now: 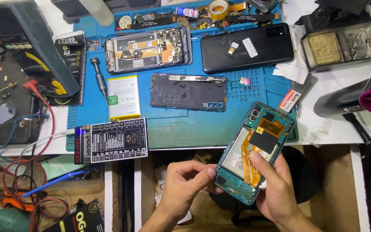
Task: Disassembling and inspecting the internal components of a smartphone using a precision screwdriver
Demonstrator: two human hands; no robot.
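While the right hand (275, 189) cradles the opened phone (254, 150), the left hand (185, 180) pinches its bottom edge

White workbench top (336, 124) across the upper frame, blue work mat (181, 124) covering its middle, brown floor (323, 180) showing below the bench edge at lower right, tangle of red and blue cables (31, 180) lower left, even bright overhead light
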